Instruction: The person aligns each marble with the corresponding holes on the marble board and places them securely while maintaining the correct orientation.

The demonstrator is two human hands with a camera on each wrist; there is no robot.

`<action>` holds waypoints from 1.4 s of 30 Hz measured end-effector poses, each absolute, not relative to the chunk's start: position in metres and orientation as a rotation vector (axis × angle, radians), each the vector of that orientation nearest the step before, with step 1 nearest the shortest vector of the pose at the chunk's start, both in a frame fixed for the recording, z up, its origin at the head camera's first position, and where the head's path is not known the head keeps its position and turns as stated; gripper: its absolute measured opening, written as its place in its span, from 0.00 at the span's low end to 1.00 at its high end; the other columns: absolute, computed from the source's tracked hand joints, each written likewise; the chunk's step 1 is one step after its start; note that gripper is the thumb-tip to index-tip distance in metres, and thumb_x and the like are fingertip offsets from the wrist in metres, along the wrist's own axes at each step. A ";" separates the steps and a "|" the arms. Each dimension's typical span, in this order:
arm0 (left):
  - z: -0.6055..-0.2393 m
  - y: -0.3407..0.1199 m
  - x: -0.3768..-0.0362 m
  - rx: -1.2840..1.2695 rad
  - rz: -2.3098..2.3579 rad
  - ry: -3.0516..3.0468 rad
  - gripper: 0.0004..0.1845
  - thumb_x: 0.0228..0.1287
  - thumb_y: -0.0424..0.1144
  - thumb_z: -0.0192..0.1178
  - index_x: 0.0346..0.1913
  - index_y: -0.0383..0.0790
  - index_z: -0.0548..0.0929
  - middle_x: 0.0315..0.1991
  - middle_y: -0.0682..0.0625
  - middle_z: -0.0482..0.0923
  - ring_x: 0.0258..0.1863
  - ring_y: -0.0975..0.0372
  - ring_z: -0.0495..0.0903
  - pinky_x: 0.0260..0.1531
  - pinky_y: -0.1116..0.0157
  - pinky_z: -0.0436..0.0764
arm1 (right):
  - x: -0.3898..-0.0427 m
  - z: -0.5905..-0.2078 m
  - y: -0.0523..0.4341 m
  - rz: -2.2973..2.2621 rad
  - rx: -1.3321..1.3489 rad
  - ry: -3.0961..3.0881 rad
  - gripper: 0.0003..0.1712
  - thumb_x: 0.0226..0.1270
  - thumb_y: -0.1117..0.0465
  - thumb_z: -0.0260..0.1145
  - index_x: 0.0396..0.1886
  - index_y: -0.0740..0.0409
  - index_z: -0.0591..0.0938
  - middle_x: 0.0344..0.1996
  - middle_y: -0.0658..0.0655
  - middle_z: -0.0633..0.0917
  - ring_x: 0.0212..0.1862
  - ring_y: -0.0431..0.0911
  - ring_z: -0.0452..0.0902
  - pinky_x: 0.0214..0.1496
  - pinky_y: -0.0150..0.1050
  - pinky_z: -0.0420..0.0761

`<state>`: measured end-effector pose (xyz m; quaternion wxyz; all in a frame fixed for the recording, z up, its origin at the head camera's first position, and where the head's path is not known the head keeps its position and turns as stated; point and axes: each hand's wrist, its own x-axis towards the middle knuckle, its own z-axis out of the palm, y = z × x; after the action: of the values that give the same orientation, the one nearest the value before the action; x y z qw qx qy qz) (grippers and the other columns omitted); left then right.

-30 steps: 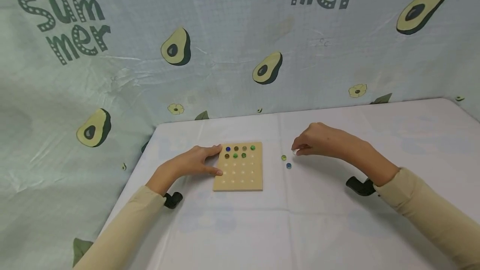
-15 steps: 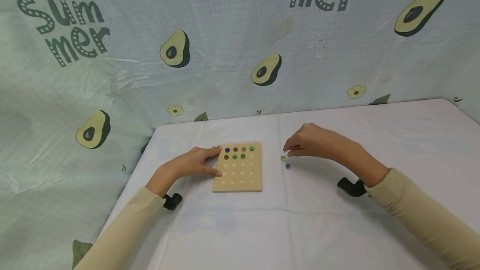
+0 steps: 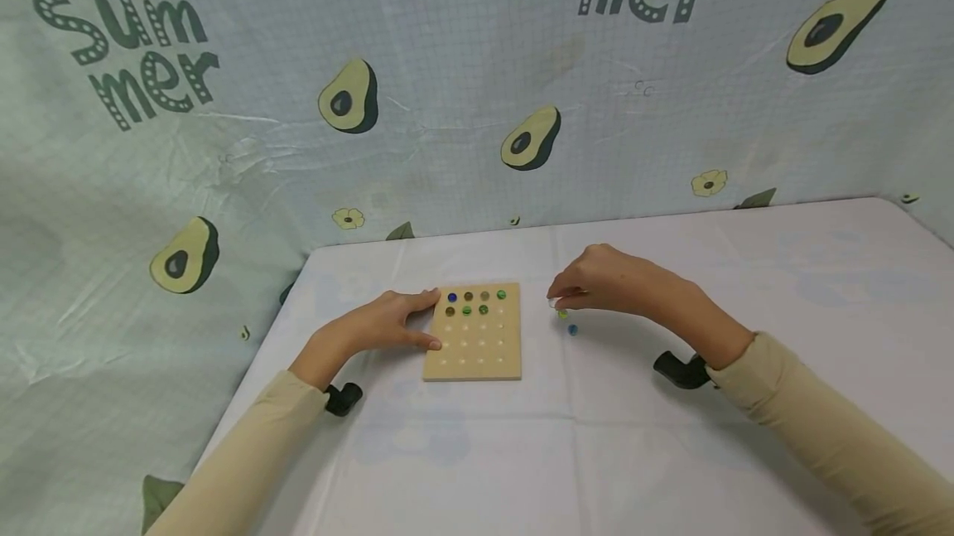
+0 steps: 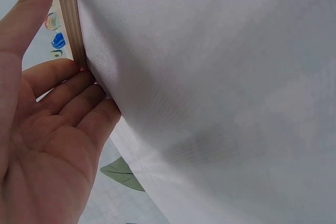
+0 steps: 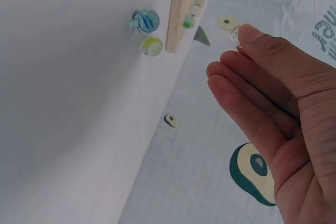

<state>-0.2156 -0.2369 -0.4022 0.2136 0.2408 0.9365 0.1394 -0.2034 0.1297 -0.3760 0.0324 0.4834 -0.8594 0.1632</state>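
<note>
While spread left hand [image 3: 378, 325] is bracing square tan-wood board [image 3: 474, 335], we're pinching clear-glass marble [image 5: 234, 37], ideally firmly, with right hand [image 3: 609, 281].

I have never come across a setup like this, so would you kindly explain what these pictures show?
There is no machine: a person works with two bare hands. The wide picture comes from a head-worn camera; the two close ones come from a camera on each wrist. On the white tabletop lies a pale wooden board with rows of dimples, seven filled with marbles. The left hand rests against the board's left edge. The right hand pinches a small clear piece, probably another marble. A yellow-green marble and a blue marble lie on the tabletop, to the board's right.
</note>
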 end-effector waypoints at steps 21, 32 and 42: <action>-0.403 -0.237 -0.214 0.661 0.383 2.604 0.55 0.58 0.64 0.70 0.81 0.42 0.56 0.79 0.42 0.54 0.79 0.50 0.54 0.75 0.49 0.61 | -0.204 -0.372 0.112 0.513 1.502 -2.637 0.07 0.63 0.63 0.76 0.41 0.58 0.91 0.34 0.48 0.91 0.33 0.34 0.84 0.38 0.27 0.84; -0.403 -0.237 -0.216 0.651 0.378 2.612 0.55 0.58 0.63 0.70 0.81 0.42 0.56 0.79 0.42 0.54 0.79 0.51 0.53 0.75 0.49 0.60 | -0.206 -0.371 0.100 0.516 1.515 -2.611 0.07 0.64 0.62 0.75 0.41 0.58 0.91 0.33 0.47 0.91 0.30 0.33 0.82 0.36 0.26 0.82; -0.403 -0.236 -0.217 0.643 0.373 2.609 0.55 0.58 0.63 0.70 0.81 0.42 0.56 0.79 0.42 0.54 0.79 0.50 0.53 0.75 0.49 0.59 | -0.207 -0.371 0.088 0.544 1.485 -2.671 0.07 0.65 0.61 0.75 0.42 0.56 0.91 0.34 0.47 0.90 0.31 0.32 0.81 0.36 0.25 0.82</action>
<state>-0.2166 -0.2361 -0.4034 0.2126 0.2315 0.9398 0.1345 -0.2072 0.0878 -0.3713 0.0189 0.4782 -0.8604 0.1751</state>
